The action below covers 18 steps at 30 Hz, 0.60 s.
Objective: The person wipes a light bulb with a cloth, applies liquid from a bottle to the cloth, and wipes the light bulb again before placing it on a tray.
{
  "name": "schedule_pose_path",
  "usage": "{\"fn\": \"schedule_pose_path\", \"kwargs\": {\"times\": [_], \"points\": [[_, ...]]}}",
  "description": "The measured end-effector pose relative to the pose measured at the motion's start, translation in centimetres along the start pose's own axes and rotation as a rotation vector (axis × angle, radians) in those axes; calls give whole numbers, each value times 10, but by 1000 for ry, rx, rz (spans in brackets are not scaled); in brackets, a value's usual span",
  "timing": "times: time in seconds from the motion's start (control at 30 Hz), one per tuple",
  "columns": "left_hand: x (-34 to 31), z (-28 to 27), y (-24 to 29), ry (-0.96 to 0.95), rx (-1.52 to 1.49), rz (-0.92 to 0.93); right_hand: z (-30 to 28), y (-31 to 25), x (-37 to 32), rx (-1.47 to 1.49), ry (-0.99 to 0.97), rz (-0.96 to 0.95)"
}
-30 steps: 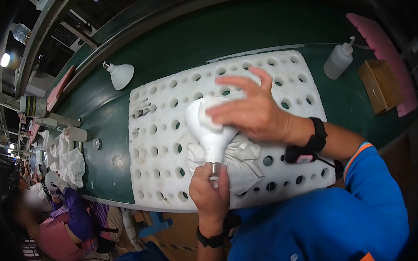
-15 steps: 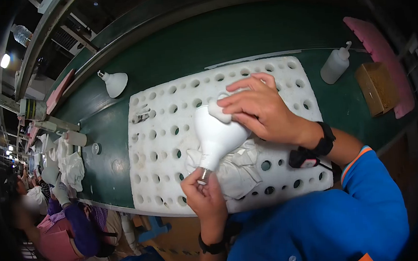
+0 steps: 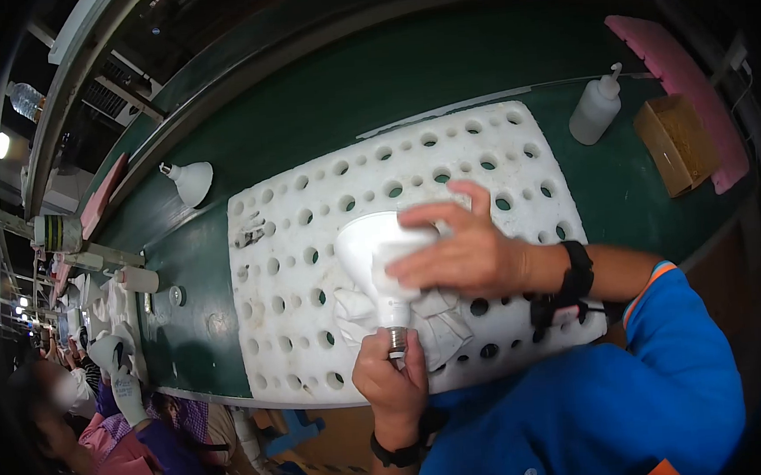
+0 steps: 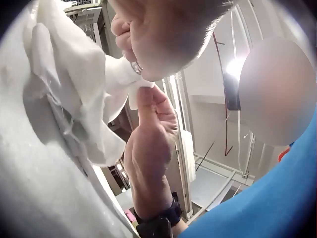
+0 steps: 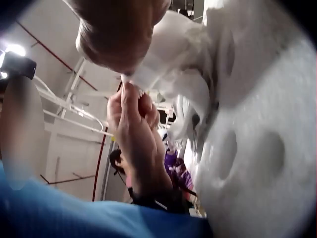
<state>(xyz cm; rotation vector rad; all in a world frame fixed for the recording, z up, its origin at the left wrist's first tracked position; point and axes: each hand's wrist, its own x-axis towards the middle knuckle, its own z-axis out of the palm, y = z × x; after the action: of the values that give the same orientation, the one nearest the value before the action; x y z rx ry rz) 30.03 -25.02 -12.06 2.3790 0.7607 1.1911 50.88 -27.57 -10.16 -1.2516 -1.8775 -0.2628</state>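
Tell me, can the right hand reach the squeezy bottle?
Probably yes. Only the white tray and green belt lie between the right hand and the squeezy bottle. But that hand is busy pressing a cloth on the bulb.

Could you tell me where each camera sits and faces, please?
Head: overhead, facing down at bulb, left hand, right hand, blue sleeve.
Left wrist: under left hand, facing up at right hand.
Right wrist: under right hand, facing up at left hand.
Both wrist views share the cloth and foam tray.
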Motion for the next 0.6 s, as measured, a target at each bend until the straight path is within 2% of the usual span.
{"fn": "schedule_pose_path", "kwargs": {"times": [0.03, 0.17, 0.3, 0.4, 0.43, 0.53, 0.6], "points": [[-2, 0, -1, 0, 19, 9, -3, 10, 11, -107, 51, 33], [-8, 0, -6, 25, 26, 29, 10, 30, 11, 91, 111, 316], [-9, -6, -8, 26, 20, 30, -7, 24, 22, -129, 96, 200], [-8, -5, -6, 20, -8, 0, -13, 37, 20, -94, 157, 348], [-8, -3, -5, 23, -24, -25, -19, 26, 20, -165, 118, 291], [-3, -2, 0, -56, -66, 16, -15, -34, 5, 35, -98, -81], [-2, -1, -1, -41, -25, 44, -7, -25, 0, -7, -53, -7]]}}
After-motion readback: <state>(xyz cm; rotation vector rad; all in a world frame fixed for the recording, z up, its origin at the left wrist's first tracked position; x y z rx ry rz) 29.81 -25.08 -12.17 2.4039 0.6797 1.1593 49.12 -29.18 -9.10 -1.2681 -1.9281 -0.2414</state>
